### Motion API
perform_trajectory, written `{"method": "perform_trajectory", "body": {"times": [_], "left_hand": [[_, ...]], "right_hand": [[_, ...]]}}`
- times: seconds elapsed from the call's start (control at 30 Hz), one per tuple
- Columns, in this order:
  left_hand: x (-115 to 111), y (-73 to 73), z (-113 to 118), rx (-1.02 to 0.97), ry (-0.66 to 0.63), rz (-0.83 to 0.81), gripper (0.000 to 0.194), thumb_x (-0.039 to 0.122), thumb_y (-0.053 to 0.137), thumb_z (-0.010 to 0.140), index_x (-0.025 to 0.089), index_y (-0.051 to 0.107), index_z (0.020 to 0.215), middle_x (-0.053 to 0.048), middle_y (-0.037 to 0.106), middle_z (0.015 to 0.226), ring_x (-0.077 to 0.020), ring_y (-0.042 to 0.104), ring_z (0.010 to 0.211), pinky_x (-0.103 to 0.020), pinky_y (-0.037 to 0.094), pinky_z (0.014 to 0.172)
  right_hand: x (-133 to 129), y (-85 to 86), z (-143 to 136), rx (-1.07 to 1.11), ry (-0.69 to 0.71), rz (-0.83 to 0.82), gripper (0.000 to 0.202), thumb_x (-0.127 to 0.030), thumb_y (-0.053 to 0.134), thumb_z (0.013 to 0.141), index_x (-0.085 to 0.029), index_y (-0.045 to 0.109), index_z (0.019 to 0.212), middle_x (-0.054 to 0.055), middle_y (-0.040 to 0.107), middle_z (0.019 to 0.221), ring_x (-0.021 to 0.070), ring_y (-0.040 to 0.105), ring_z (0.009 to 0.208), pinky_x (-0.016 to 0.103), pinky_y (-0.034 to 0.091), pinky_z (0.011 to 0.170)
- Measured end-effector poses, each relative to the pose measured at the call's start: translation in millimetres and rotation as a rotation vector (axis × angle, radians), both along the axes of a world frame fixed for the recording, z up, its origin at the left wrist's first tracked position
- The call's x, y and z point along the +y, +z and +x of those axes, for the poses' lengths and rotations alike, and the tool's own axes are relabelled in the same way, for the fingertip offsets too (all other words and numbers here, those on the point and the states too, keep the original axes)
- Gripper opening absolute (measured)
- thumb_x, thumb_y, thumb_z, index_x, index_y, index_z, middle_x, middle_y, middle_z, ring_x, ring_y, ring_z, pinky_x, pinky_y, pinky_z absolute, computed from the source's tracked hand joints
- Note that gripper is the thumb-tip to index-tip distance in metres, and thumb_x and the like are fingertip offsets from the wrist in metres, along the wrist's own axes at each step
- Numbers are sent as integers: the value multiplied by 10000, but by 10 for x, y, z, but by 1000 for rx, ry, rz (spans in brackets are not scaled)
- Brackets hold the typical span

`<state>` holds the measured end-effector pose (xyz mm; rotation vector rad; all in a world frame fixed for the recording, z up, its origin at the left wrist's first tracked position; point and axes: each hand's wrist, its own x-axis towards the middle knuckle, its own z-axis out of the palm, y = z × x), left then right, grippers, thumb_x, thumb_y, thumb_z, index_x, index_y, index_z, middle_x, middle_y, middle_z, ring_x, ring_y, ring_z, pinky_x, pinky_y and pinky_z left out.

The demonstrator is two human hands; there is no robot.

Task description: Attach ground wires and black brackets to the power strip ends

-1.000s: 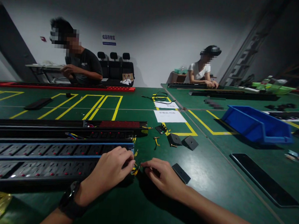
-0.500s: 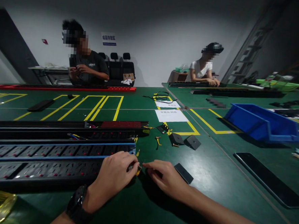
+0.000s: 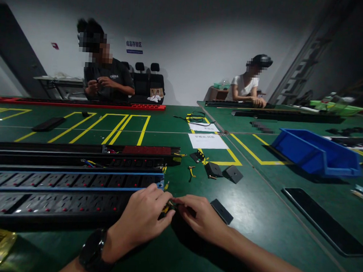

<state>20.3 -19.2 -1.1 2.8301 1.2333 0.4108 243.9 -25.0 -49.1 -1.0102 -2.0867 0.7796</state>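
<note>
At the right end of the nearest black socket strip point(image 3: 72, 208), my left hand point(image 3: 146, 214) curls its thumb and fingers round a short yellow wire point(image 3: 166, 208). My right hand point(image 3: 201, 215) meets it there, fingers pinched together at the left fingertips. Whatever is between the right fingers is too small to make out. Just behind lies a socket strip with blue edges point(image 3: 83, 182), another bit of yellow wire point(image 3: 166, 186) sticking out of its end. Right of my right hand rests a small black plate point(image 3: 222, 211).
Further back are two black end caps point(image 3: 233, 174), a loose yellow wire point(image 3: 192, 172) and paper labels point(image 3: 208, 141). A blue bin point(image 3: 315, 154) and a phone point(image 3: 323, 222) lie to the right. Two people point(image 3: 111, 80) point(image 3: 246, 86) work across the table.
My left thumb has dropped away from its fingers, showing more of the yellow wire between them. The right fingertips have come slightly left, up against the left hand.
</note>
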Motion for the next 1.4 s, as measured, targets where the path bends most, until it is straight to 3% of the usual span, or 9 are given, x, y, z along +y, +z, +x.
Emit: {"method": "perform_trajectory", "body": {"times": [0.17, 0.27, 0.43, 0.57, 0.67, 0.9, 1.1, 1.3, 1.4], "left_hand": [[-7, 26, 33, 16, 102, 143, 129, 332, 659, 924, 208, 694, 912, -98, 671, 972, -327, 595, 956, -467, 504, 781], [-28, -27, 63, 15, 111, 187, 105, 297, 658, 911, 207, 691, 869, -103, 659, 951, -318, 586, 935, -455, 492, 774], [-52, -136, 93, 22, 71, 230, 119, 193, 596, 919, 203, 692, 849, -104, 666, 933, -311, 585, 902, -449, 480, 761], [-52, -167, 86, 1, 44, 254, 157, 166, 555, 921, 198, 688, 844, -105, 666, 913, -315, 585, 882, -460, 474, 756], [-41, -162, 80, -19, 42, 237, 176, 156, 540, 924, 201, 687, 840, -96, 665, 903, -304, 585, 871, -453, 468, 761], [-14, -175, 77, -23, 45, 213, 211, 162, 501, 940, 205, 689, 852, -100, 666, 929, -308, 586, 890, -461, 467, 771], [-33, -189, 74, -20, 60, 222, 188, 173, 530, 932, 204, 701, 859, -99, 674, 937, -304, 587, 900, -457, 476, 790], [-33, -164, 75, -14, 59, 204, 179, 164, 538, 929, 202, 701, 863, -104, 678, 953, -318, 597, 918, -471, 486, 795], [-31, -146, 79, -12, 55, 188, 182, 160, 537, 929, 202, 700, 861, -103, 679, 948, -318, 602, 909, -477, 490, 794]], "right_hand": [[-54, 59, -25, -12, -16, -24, 326, -170, 541, 957, -196, 749, 1206, 89, 796, 1031, 207, 712, 866, 305, 518, 782], [-28, 195, 80, -41, -45, -31, 330, -224, 568, 967, -198, 731, 1253, 44, 746, 894, 172, 648, 738, 281, 479, 700], [278, 456, 629, -195, -187, -86, 302, -412, 556, 1024, -180, 736, 959, -49, 477, 606, 134, 438, 559, 275, 306, 558], [524, 474, 1068, -295, -260, -152, 428, -521, 525, 1031, -172, 683, 839, -10, 541, 676, 138, 456, 605, 279, 291, 558], [562, 440, 1196, -415, -146, -254, 469, -583, 560, 1012, -159, 719, 887, 2, 581, 700, 134, 475, 608, 270, 298, 543], [413, 527, 1114, -382, 112, -448, 356, -494, 800, 861, -198, 768, 1057, -33, 615, 651, 124, 543, 567, 234, 344, 511], [332, 523, 988, -300, 129, -509, 165, -314, 815, 821, -224, 755, 946, -26, 677, 648, 138, 630, 560, 221, 395, 486], [310, 441, 815, 3, 182, -664, 447, -620, 808, 823, -213, 633, 884, -36, 636, 671, 142, 640, 583, 229, 465, 508], [307, 401, 729, 13, 168, -555, 447, -642, 715, 906, -210, 616, 847, -29, 616, 722, 132, 600, 640, 232, 447, 547]]}}
